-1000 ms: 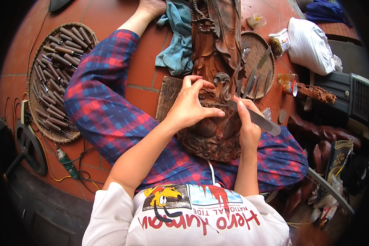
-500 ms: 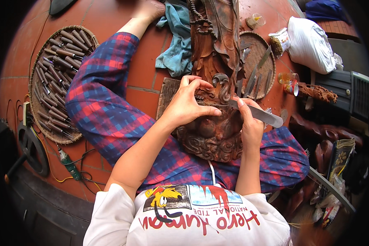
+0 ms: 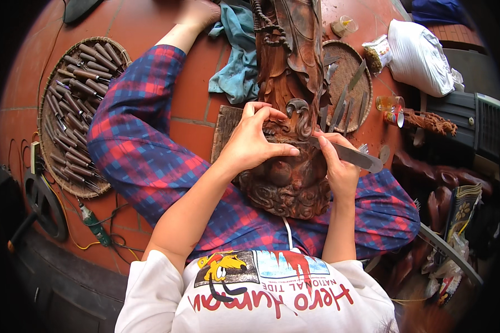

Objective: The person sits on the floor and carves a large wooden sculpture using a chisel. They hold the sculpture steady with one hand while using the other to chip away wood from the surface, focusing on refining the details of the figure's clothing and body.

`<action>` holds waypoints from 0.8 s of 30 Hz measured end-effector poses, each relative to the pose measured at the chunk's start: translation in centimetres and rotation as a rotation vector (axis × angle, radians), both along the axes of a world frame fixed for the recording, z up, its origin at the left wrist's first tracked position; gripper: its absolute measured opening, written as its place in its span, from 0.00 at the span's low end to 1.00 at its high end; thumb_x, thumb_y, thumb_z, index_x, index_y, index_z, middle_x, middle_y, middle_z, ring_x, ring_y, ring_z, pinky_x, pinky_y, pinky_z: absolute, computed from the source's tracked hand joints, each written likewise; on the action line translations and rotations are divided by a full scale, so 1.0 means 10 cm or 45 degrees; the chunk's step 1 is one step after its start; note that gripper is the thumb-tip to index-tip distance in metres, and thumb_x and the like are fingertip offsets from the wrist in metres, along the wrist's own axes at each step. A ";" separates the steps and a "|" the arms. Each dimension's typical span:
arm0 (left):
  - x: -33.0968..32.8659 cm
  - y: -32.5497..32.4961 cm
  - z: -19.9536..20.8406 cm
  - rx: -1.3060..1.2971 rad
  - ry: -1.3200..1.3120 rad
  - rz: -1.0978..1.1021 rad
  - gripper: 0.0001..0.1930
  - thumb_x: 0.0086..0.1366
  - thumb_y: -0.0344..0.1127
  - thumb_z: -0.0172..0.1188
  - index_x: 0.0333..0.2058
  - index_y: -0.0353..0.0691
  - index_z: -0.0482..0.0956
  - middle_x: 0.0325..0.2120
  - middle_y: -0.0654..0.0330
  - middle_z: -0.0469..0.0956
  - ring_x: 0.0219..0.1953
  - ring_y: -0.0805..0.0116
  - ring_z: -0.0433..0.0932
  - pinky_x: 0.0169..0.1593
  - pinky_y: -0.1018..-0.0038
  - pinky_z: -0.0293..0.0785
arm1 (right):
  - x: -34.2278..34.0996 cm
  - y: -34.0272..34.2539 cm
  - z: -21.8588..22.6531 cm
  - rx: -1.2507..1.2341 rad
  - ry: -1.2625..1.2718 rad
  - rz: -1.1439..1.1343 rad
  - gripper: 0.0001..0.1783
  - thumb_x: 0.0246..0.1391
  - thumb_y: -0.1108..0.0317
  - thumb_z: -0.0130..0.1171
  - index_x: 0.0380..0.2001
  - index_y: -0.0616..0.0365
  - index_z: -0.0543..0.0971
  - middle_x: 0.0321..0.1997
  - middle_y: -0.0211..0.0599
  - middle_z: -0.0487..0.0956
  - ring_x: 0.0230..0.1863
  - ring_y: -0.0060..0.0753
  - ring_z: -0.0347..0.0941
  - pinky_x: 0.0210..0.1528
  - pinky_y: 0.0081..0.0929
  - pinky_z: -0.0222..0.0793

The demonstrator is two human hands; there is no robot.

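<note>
At the wood carving (image 3: 286,191), left fingers (image 3: 282,150) in a wide-open arch, right fingers (image 3: 329,149) tight around a metal blade (image 3: 360,160).

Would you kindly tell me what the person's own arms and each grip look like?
The left grip and right grip are bare, ungloved human hands, with no jewellery showing. The forearms are uncovered too. Short white sleeves belong to a T-shirt with a multicoloured print.

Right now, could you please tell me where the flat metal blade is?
In the head view, the flat metal blade is right of centre, in the right hand, beside the carved curl of the wooden sculpture.
</note>
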State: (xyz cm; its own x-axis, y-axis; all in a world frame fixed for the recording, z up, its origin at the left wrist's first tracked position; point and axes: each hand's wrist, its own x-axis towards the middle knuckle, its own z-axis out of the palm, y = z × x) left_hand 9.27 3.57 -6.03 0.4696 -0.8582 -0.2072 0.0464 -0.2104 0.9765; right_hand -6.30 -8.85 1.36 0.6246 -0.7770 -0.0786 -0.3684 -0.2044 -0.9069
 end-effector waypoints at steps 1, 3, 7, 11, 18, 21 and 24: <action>-0.01 0.00 0.01 0.002 -0.006 0.009 0.40 0.39 0.50 0.83 0.49 0.38 0.77 0.56 0.50 0.65 0.58 0.54 0.72 0.62 0.61 0.70 | 0.01 0.03 0.04 0.123 -0.062 -0.049 0.06 0.56 0.73 0.66 0.31 0.67 0.82 0.32 0.39 0.81 0.34 0.28 0.75 0.39 0.25 0.69; 0.00 -0.01 0.03 0.022 -0.020 0.018 0.39 0.39 0.51 0.83 0.49 0.39 0.78 0.56 0.49 0.65 0.59 0.51 0.71 0.62 0.59 0.70 | 0.06 -0.01 0.10 -0.198 0.078 0.187 0.06 0.58 0.74 0.65 0.32 0.67 0.83 0.34 0.38 0.82 0.36 0.24 0.75 0.39 0.23 0.69; 0.00 -0.01 0.00 0.039 -0.033 0.007 0.39 0.38 0.52 0.83 0.49 0.41 0.78 0.58 0.48 0.64 0.63 0.48 0.66 0.65 0.57 0.66 | 0.03 -0.04 0.06 -0.084 0.062 0.149 0.07 0.58 0.72 0.66 0.33 0.67 0.83 0.34 0.38 0.83 0.35 0.26 0.77 0.39 0.22 0.70; 0.02 -0.01 0.05 0.144 -0.110 -0.047 0.41 0.40 0.50 0.83 0.51 0.38 0.76 0.60 0.53 0.62 0.62 0.56 0.67 0.64 0.59 0.67 | 0.01 -0.08 0.05 -0.096 0.035 0.198 0.08 0.58 0.70 0.67 0.33 0.67 0.83 0.32 0.36 0.83 0.35 0.23 0.77 0.39 0.21 0.70; 0.03 -0.02 0.06 0.132 0.030 -0.039 0.39 0.38 0.49 0.84 0.50 0.42 0.78 0.60 0.52 0.61 0.63 0.53 0.66 0.61 0.58 0.68 | -0.01 -0.19 0.06 0.148 -0.039 -0.201 0.09 0.62 0.68 0.64 0.30 0.61 0.82 0.23 0.18 0.71 0.26 0.10 0.61 0.27 0.15 0.55; 0.05 0.01 0.03 0.121 -0.023 -0.044 0.39 0.39 0.48 0.84 0.50 0.42 0.78 0.61 0.52 0.61 0.62 0.54 0.67 0.59 0.58 0.70 | 0.01 -0.20 0.21 0.188 -0.042 -0.097 0.07 0.62 0.70 0.63 0.30 0.61 0.80 0.23 0.20 0.74 0.25 0.10 0.67 0.27 0.15 0.60; 0.06 -0.02 0.05 0.139 -0.015 -0.081 0.39 0.40 0.46 0.84 0.51 0.40 0.76 0.61 0.53 0.60 0.63 0.55 0.66 0.61 0.58 0.69 | -0.01 -0.24 0.17 0.420 -0.311 -0.155 0.04 0.61 0.72 0.63 0.35 0.61 0.79 0.28 0.25 0.79 0.28 0.16 0.76 0.32 0.17 0.70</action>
State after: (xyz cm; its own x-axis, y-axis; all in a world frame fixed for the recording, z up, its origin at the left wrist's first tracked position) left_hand 9.87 3.34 -5.50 0.4177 -0.8590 -0.2959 0.0185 -0.3176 0.9480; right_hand -6.40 -11.26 3.03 0.5608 -0.8043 -0.1965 -0.1380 0.1432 -0.9800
